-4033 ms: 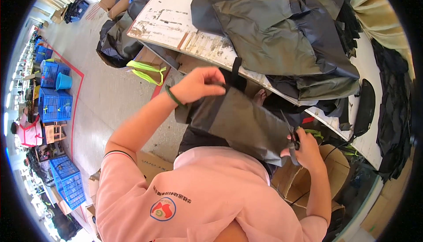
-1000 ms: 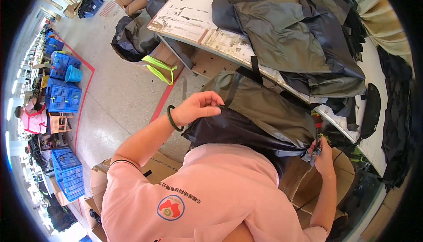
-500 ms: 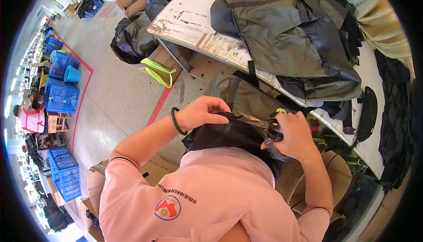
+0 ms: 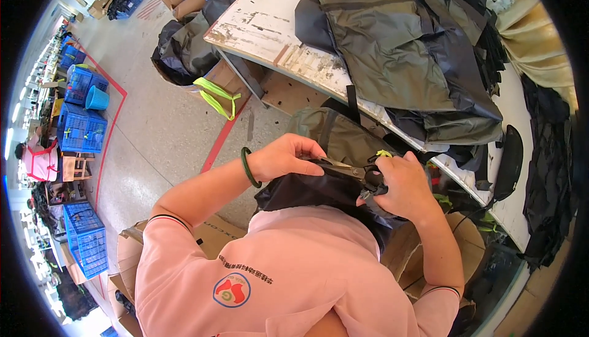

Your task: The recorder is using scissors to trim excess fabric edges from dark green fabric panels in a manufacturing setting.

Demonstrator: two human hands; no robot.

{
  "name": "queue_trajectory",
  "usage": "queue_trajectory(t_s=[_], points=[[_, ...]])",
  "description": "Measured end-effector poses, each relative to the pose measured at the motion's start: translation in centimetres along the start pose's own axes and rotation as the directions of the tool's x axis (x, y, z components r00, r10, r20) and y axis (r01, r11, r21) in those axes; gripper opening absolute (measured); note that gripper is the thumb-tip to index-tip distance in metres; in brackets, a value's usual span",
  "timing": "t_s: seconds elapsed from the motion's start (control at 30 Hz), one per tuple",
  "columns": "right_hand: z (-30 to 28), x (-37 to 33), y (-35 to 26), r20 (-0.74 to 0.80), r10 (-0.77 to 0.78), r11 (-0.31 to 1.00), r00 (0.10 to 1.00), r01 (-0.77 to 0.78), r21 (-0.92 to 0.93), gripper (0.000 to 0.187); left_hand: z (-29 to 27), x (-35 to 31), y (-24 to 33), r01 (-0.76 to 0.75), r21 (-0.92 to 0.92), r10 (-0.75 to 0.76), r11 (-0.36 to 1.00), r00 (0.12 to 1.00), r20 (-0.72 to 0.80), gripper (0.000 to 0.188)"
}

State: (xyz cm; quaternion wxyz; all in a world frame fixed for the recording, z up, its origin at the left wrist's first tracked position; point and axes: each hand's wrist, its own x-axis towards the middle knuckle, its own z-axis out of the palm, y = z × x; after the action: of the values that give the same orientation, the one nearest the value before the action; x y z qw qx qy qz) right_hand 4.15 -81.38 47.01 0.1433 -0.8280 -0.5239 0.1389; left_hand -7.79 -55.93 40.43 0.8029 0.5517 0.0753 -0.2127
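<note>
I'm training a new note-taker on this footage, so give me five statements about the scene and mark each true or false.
1. The right hand holds scissors. True.
2. The green bracelet is on the right wrist. False: it is on the left wrist.
3. The left hand holds dark fabric. True.
4. The white table is bare. False: a heap of olive and black fabric lies on it.
5. The crates at the left are yellow. False: they are blue.

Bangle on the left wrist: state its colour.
The bangle is dark green, clearest in the head view.
</note>
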Motion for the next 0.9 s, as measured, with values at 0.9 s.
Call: queue_trajectory(t_s=[0.9], points=[[1.0,-1.0,1.2,0.102,0.023,1.0,0.995,-0.022,-0.009,0.043,0.3,-0.3,0.3,0.03,-0.005,-0.03,1.0,0.999,0.015,0.021]])
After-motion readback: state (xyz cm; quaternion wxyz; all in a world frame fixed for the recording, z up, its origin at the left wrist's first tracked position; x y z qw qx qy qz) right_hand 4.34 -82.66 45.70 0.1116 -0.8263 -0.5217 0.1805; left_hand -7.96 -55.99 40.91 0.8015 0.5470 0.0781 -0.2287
